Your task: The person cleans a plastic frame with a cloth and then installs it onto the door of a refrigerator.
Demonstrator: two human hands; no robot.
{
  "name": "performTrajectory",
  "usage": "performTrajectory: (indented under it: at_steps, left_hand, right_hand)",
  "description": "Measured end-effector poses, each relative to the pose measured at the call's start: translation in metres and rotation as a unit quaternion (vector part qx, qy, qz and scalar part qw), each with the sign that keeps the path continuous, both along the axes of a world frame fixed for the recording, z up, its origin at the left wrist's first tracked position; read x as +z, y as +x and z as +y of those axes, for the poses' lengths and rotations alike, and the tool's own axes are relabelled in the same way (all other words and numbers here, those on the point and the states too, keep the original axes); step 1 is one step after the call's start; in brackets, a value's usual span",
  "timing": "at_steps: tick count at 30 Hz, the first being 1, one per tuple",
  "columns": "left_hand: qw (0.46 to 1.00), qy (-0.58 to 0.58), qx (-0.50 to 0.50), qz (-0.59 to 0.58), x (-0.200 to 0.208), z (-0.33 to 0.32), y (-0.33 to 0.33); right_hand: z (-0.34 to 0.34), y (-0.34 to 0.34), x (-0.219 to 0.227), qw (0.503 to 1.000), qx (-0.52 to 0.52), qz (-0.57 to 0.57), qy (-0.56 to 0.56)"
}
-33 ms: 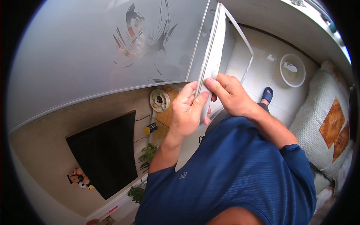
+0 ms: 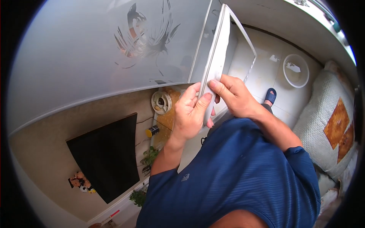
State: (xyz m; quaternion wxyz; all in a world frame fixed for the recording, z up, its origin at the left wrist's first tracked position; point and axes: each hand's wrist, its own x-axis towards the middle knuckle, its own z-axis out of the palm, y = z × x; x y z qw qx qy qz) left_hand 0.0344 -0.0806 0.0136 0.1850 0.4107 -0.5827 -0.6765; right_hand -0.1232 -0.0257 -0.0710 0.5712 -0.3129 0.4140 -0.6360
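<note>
Left hand (image 2: 188,114), right hand (image 2: 237,98) — fingers (image 2: 220,88) of both pinching a white frame (image 2: 218,60), grey panel (image 2: 83,49) nearby, tub (image 2: 302,79) over there on the floor (image 2: 283,107)

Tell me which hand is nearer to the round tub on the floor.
Right. The right hand is left of the tub and apart from it; the left hand is farther left.

Room: I stand in a home, probably in its living room.
Screen (image 2: 106,155): it is wide and black, with small toys (image 2: 81,181) beside it.
Quilted cover (image 2: 307,131): pale, with brown diamonds.
Floor (image 2: 262,72): light tiles under my blue slipper (image 2: 271,94).
</note>
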Motion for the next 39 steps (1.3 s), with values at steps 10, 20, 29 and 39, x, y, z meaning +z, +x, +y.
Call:
performTrajectory:
  at_steps: [10, 20, 29, 39]
  left_hand:
    - [0.998, 0.006, -0.049, 0.035, -0.013, -0.012, 0.003]
    - [0.992, 0.000, -0.094, 0.078, -0.023, -0.017, 0.005]
    - [0.977, 0.085, -0.102, 0.166, -0.039, -0.023, -0.004]
    - [0.987, 0.142, -0.013, 0.078, -0.054, -0.039, -0.096]
  right_hand:
    - [-0.013, 0.024, -0.009, 0.983, -0.130, -0.127, 0.036]
    - [-0.025, 0.026, 0.001, 0.967, -0.217, -0.103, 0.079]
    - [-0.011, -0.007, -0.013, 0.965, -0.110, -0.222, 0.085]
    - [0.030, -0.225, -0.106, 0.917, -0.321, -0.015, 0.237]
